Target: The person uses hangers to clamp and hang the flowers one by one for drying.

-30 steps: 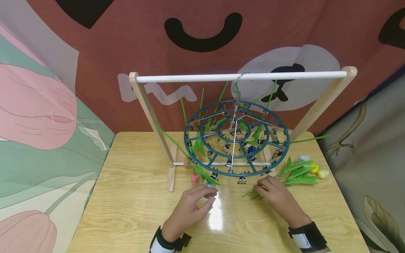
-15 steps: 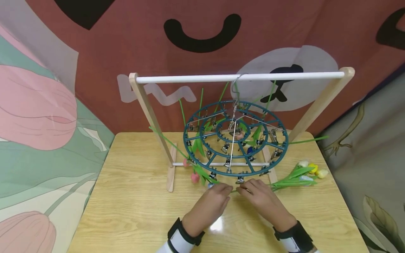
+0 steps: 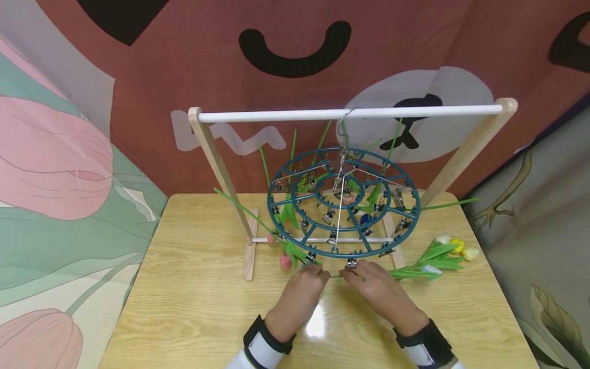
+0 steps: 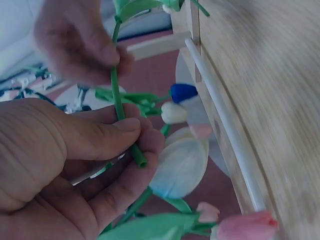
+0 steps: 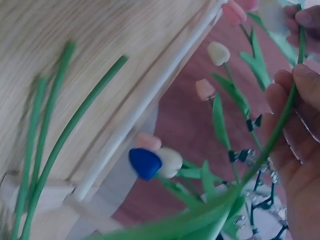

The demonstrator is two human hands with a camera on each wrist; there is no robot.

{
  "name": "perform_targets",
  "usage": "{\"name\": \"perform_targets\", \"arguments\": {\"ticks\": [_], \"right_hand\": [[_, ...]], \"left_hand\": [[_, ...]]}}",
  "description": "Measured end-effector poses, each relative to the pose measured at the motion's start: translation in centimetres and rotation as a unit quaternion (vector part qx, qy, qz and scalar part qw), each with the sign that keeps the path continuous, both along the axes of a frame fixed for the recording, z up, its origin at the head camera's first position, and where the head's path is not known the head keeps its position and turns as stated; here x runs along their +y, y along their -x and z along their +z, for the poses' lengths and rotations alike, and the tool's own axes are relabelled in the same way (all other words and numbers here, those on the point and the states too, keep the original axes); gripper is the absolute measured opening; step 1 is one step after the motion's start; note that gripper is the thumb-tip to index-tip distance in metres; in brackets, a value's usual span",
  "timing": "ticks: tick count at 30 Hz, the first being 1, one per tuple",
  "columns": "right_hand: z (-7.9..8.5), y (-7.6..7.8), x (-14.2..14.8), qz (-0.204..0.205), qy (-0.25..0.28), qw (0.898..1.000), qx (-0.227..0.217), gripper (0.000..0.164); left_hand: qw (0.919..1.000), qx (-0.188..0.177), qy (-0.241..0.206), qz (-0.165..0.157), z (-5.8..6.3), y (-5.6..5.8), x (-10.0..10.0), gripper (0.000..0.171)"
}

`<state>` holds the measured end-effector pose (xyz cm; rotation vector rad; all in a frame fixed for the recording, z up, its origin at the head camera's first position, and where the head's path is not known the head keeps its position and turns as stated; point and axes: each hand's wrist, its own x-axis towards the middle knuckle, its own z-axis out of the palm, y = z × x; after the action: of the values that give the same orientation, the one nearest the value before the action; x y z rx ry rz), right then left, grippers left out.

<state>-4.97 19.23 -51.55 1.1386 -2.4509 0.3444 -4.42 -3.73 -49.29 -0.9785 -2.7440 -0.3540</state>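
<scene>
My left hand (image 3: 301,292) pinches the green stem (image 4: 117,95) of an artificial tulip between thumb and fingers, close to its bottom end. Farther up the same stem, my right hand (image 3: 382,292) also pinches it. The flower head looks light blue (image 3: 432,271) and lies to the right, near the table. Just above both hands hangs a round teal clip hanger (image 3: 341,254), its metal clips (image 3: 352,263) dangling around the rings. Several tulips hang head-down from it, among them a pink tulip (image 3: 285,262) and a blue one (image 5: 145,164).
A wooden rack with a white top rod (image 3: 276,116) carries the hanger by its hook. Loose tulips, including a yellow one (image 3: 457,246), lie on the table (image 3: 193,307) at right. A lower white rod (image 5: 150,100) joins the rack's feet. A printed cloth (image 3: 295,31) stands behind.
Both hands have come together below the hanger's front edge. The right hand has drawn one tulip leftward from the bunch, and the left hand now grips its stem end.
</scene>
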Motion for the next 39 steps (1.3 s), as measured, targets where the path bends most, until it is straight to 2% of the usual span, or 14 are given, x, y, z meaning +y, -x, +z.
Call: {"name": "perform_targets", "arguments": {"ticks": [7, 11, 12, 14, 18, 19, 22, 26, 28, 30, 32, 35, 37, 39], "right_hand": [[0.0, 0.2, 3.2, -0.047, -0.012, 0.998, -0.038, 0.021], [-0.2, 0.3, 4.5, -0.053, 0.010, 0.998, -0.021, 0.062], [-0.3, 0.3, 4.8, -0.054, 0.014, 0.998, -0.016, 0.063], [-0.4, 0.3, 5.5, -0.058, 0.017, 0.998, -0.013, 0.064], [-0.4, 0.2, 6.9, -0.078, 0.018, 0.996, -0.036, 0.027], [-0.4, 0.2, 7.2, -0.086, 0.016, 0.995, -0.043, 0.027], [-0.2, 0.1, 8.1, -0.113, 0.012, 0.991, -0.067, 0.045], [-0.1, -0.2, 8.6, -0.129, 0.016, 0.987, -0.099, 0.044], [-0.1, -0.4, 8.5, -0.127, 0.024, 0.985, -0.118, 0.042], [-0.2, -0.5, 8.2, -0.122, 0.034, 0.983, -0.134, 0.040], [-0.3, -0.6, 7.8, -0.118, 0.043, 0.981, -0.147, 0.039], [-0.3, -0.7, 7.3, -0.116, 0.054, 0.979, -0.155, 0.037], [-0.2, -0.7, 7.0, -0.117, 0.062, 0.978, -0.159, 0.036], [-0.2, -0.7, 6.6, -0.116, 0.070, 0.977, -0.166, 0.035]], "left_hand": [[0.9994, -0.005, -0.033, 0.012, 0.2, 0.1, -1.7, 0.030], [0.9992, -0.017, -0.035, 0.012, 0.3, 0.1, -2.4, 0.030], [0.9990, -0.023, -0.036, 0.011, 0.3, 0.1, -2.5, 0.030], [0.9988, -0.034, -0.035, 0.012, 0.5, 0.0, -2.8, 0.030], [0.9975, -0.049, -0.050, 0.013, 1.1, 0.0, -3.7, 0.036], [0.9973, -0.047, -0.055, 0.014, 1.3, 0.0, -4.0, 0.037], [0.9952, -0.046, -0.085, 0.015, 1.6, 0.2, -4.8, 0.036], [0.9881, -0.073, -0.135, 0.008, 1.9, 0.5, -6.0, 0.022], [0.9799, -0.107, -0.168, 0.012, 2.0, 0.7, -6.8, 0.015], [0.9660, -0.148, -0.210, 0.026, 2.0, 0.8, -7.9, 0.013], [0.9447, -0.187, -0.266, 0.044, 1.9, 0.9, -9.1, 0.015], [0.9049, -0.240, -0.346, 0.057, 1.3, 1.0, -10.7, 0.017], [0.8813, -0.271, -0.384, 0.051, 0.7, 1.0, -11.3, 0.020], [0.8634, -0.295, -0.407, 0.037, 0.1, 0.9, -11.5, 0.023]]}}
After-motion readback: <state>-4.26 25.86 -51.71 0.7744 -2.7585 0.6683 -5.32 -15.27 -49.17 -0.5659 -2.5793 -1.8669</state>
